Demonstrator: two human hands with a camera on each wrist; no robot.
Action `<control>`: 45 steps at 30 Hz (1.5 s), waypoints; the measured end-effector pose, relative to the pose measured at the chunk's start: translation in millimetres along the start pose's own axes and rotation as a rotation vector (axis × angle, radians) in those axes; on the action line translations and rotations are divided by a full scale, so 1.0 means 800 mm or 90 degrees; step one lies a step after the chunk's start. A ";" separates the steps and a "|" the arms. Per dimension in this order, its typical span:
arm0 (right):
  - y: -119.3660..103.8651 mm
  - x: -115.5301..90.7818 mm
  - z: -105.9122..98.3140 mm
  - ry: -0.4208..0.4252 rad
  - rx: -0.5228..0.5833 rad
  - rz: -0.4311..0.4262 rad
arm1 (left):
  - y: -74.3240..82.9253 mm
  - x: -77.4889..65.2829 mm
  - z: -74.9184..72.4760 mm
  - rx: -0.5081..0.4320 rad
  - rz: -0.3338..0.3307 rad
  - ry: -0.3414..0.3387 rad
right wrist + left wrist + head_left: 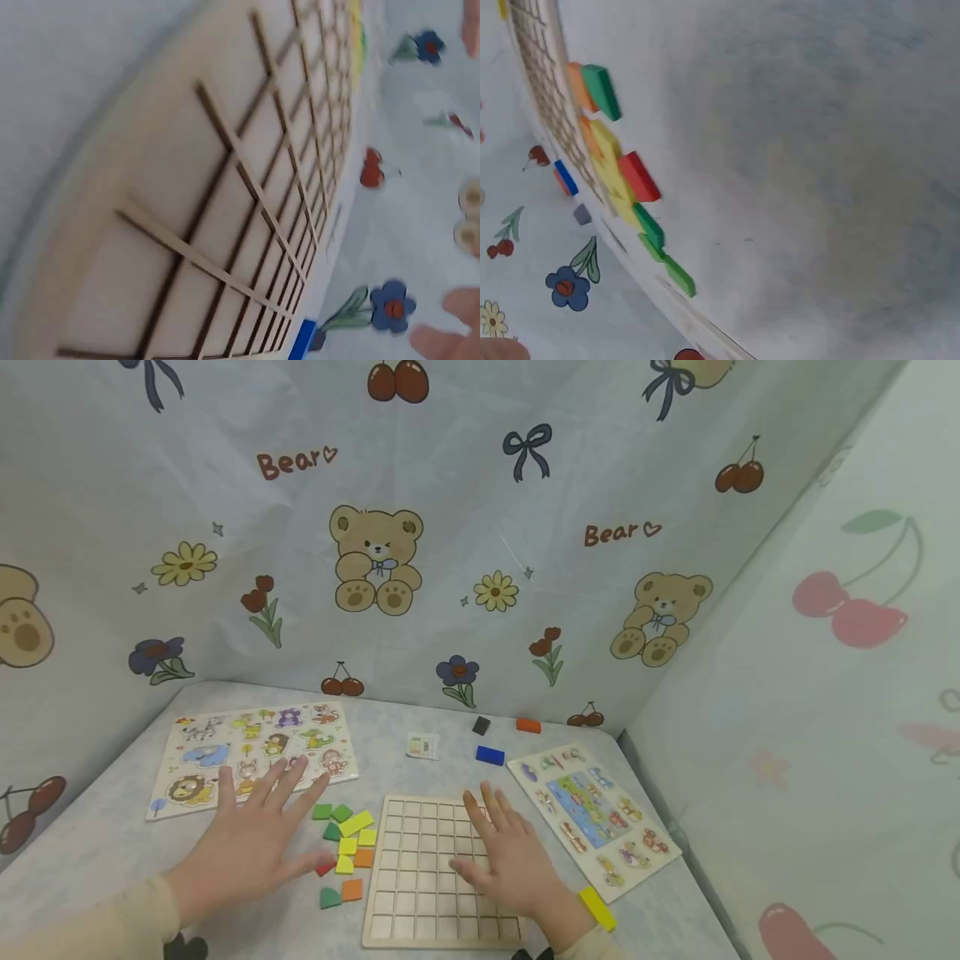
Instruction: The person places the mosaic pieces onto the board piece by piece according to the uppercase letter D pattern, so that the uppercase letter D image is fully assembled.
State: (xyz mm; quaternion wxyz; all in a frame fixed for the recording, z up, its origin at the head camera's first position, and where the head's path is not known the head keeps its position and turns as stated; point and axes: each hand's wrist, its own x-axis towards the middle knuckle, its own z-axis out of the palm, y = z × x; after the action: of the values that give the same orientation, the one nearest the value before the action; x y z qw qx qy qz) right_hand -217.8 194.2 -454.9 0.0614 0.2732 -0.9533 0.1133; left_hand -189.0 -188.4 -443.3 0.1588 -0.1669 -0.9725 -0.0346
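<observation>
Small, flat, multicoloured blocks (348, 846) are found thumb-side of the spread, empty left hand (251, 841), farther from the spread, empty right hand (513, 862).

passable: tabletop (411, 778) between grid board (432, 870) and packet (423, 746); obstacle: coloured tiles (348, 846) along board's left edge

The mottled pale-grey tabletop (277, 931) carries a rectangular wooden grid board (426, 864). Small coloured blocks (348, 847) and two animal-picture boards (255, 750) lie around it.

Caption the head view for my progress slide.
Left hand beside colored blocks, right hand over a wooden grid board, animal puzzle at far left.
</observation>
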 end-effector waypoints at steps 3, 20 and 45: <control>0.022 0.003 0.008 0.011 0.158 0.048 | -0.004 0.015 -0.002 -0.046 -0.053 -0.015; 0.097 -0.036 0.071 0.095 0.326 0.193 | -0.047 0.044 0.081 -0.345 -0.229 -0.147; 0.097 -0.038 0.062 0.036 0.325 0.171 | -0.034 0.047 0.093 -0.334 -0.205 -0.065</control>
State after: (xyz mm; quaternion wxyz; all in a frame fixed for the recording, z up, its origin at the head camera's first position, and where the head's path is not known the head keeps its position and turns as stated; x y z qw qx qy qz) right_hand -236.8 261.4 -522.4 0.0014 0.1477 -0.9196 0.3640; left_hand -254.0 -193.6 -501.9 0.0538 -0.0473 -0.9510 -0.3008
